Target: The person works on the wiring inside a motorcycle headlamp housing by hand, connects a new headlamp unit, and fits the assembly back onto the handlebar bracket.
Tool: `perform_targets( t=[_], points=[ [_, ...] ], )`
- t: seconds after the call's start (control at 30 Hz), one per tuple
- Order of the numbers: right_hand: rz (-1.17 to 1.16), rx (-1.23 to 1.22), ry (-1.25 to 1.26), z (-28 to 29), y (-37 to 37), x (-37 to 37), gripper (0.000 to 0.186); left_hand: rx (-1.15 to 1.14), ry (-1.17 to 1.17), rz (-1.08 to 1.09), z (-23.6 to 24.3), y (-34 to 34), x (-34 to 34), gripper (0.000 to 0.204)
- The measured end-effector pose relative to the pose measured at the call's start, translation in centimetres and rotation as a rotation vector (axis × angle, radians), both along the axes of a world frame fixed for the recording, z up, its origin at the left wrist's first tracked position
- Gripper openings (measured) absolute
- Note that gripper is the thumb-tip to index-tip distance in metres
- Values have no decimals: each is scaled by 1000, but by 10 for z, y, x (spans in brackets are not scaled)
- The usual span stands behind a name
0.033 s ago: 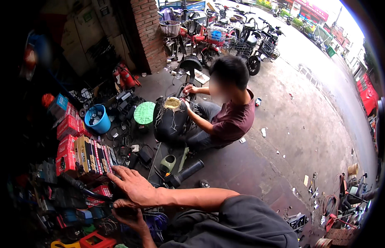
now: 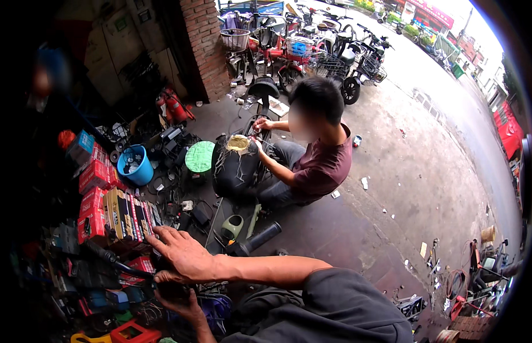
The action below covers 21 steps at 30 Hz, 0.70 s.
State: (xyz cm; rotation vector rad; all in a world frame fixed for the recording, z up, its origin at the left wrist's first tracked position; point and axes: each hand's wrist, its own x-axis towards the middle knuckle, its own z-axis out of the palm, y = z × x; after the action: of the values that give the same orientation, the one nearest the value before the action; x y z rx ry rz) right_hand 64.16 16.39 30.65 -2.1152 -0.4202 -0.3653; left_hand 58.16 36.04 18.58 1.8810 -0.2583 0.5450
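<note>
My right hand (image 2: 188,254) reaches across from the right, fingers stretched out flat and pointing toward the stacked boxes. Just below it, my left hand (image 2: 188,308) comes up from the lower edge, partly in shadow. Its fingers bend around something dark between the two hands, too shadowed to name. Beside my hands run a scooter's handlebars: a black grip (image 2: 260,239) to the right and a dark bar with a lever (image 2: 114,260) to the left. A pale green scooter body part (image 2: 232,227) shows just beyond my right wrist.
A co-worker (image 2: 320,154) in a maroon shirt sits working at a black scooter seat (image 2: 237,171) with torn yellow foam. Around stand a green round stool (image 2: 199,156), a blue bucket (image 2: 136,166), red boxes (image 2: 93,214), fire extinguishers (image 2: 175,107) and parked bikes (image 2: 300,51). Tools (image 2: 460,286) lie at right.
My right hand has shifted very slightly. Otherwise the scene and the co-worker look the same.
</note>
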Motion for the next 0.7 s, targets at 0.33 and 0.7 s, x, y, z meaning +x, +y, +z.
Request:
perform_targets(
  t=[0.33,0.7],
  points=[
    [78,-101,112,1,-11,80,81,162,7,103,1,5,-1,100],
    [130,-174,221,-41,-15,86,69,257,57,160,5,7,-7,104]
  ],
)
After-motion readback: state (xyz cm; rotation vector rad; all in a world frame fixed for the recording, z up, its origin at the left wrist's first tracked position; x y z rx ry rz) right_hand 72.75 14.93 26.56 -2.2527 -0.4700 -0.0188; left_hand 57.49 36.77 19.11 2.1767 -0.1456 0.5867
